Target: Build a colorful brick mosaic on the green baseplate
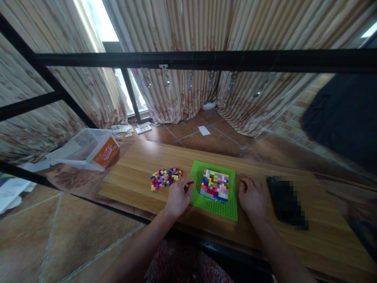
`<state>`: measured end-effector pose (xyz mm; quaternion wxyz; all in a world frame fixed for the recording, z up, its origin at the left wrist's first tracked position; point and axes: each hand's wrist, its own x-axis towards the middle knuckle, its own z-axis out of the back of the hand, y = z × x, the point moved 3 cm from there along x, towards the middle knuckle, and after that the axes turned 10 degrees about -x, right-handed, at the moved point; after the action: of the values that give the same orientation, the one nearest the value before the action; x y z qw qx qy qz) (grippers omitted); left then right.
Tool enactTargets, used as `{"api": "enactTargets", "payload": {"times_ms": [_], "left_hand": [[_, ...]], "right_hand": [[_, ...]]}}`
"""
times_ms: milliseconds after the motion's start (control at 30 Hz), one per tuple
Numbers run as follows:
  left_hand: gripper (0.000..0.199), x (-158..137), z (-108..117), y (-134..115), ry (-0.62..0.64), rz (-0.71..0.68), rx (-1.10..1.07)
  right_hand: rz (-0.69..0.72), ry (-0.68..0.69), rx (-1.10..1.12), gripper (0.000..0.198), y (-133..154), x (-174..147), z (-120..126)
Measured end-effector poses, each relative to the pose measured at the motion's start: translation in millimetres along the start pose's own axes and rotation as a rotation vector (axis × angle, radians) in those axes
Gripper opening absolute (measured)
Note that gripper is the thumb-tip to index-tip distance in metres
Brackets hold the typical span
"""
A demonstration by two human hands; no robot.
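Near the middle of a long, light-brown wooden desk (132, 159), a bright-green, studded plastic baseplate (232, 196). On it, a tightly packed, roughly square block of small multicoloured plastic bricks (214, 184), with bare green studs around. To the left, directly on the wood, a heap of loose multicoloured bricks (161, 179). By judgement, well advanced: a large patch laid, a smaller supply left unplaced. At the baseplate's left edge, a bare left hand (178, 196), apparently pinching a small dark-red brick (191, 182). Just beside the right edge, a bare right hand (252, 194), palm down, loosely curled; impossible to tell if empty or grasping. Farther right, a black, flat, partly pixelated device (285, 202).
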<state>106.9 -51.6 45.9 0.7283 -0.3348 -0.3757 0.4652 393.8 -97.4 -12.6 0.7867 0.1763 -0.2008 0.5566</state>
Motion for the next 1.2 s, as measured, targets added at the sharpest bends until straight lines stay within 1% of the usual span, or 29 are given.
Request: {"api": "enactTargets", "payload": {"times_ms": [67,167,300,400,667,900,1067,1200], "left_hand": [[0.019,1,-9,-7,0.039,0.000,0.005],[0.020,4,-19,-16,0.103,-0.040,0.061],[0.021,9,-27,-21,0.196,-0.098,0.144],[0.021,12,-30,-22,0.232,-0.122,0.179],[0.021,15,-38,-23,0.221,-0.067,0.208],[0.020,16,-39,-27,0.224,-0.021,0.289],[0.022,14,-38,-24,0.224,-0.041,0.262],[0.024,14,-39,-21,0.198,-0.031,0.212]], "right_hand": [[0.004,-0.009,0.001,0.027,0,0,1],[0.007,-0.015,0.003,0.027,1,0,1],[-0.007,-0.013,-0.002,0.028,2,-1,3],[-0.012,-0.011,-0.005,0.029,3,0,4],[-0.030,-0.005,-0.013,0.029,4,0,6],[-0.014,-0.002,0.024,0.027,3,0,3],[-0.030,0.017,0.010,0.028,3,0,3],[-0.031,0.027,-0.002,0.029,3,0,3]]}}
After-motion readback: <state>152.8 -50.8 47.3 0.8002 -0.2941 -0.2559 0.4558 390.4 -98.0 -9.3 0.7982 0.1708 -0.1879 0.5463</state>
